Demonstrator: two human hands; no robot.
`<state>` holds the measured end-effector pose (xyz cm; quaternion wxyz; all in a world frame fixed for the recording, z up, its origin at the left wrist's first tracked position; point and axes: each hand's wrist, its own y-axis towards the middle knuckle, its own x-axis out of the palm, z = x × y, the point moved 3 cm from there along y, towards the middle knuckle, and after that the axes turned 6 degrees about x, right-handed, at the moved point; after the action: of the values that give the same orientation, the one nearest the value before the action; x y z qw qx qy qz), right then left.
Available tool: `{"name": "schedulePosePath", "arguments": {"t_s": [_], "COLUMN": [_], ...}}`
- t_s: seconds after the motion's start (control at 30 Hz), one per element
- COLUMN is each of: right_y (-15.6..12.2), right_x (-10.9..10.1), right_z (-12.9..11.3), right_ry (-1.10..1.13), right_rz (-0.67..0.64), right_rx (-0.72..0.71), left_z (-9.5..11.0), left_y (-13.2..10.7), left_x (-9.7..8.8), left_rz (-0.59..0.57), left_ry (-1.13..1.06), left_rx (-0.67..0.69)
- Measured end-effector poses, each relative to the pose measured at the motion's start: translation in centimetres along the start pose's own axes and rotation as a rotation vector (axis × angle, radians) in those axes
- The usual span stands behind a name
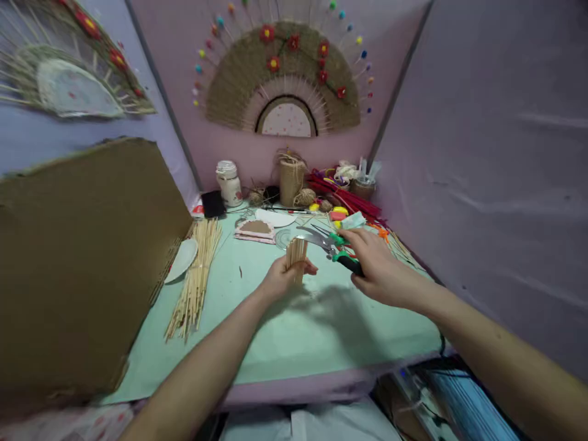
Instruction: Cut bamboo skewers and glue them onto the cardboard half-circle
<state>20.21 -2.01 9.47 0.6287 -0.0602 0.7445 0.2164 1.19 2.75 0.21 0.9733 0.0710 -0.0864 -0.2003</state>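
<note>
The left hand (285, 274) is curled firmly around a bundle of short sticks (296, 252), which stands nearly upright above the middle of the tabletop (275, 349); the right hand (379, 266) is bent around the handles of the shears (327, 244), with the fingers partly spread; the blade points to the top of the bundle, but I cannot tell if it touches; longer sticks (198, 272) lie at the left, between the left arm and a cardboard sheet (78, 269); behind stands a wrapped cylinder (290, 182).
</note>
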Motion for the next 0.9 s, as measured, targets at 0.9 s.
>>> {"name": "schedulePosePath", "arguments": {"t_s": [0.9], "right_y": [-0.3], "right_x": [-2.0], "right_z": [-2.2], "right_ry": [-0.259], "right_rz": [-0.014], "right_rx": [0.033], "left_z": [-0.6], "left_y": [-0.2], "left_x": [-0.1], "left_rz": [-0.043], "left_ry": [-0.055], "left_rx": [0.002]}}
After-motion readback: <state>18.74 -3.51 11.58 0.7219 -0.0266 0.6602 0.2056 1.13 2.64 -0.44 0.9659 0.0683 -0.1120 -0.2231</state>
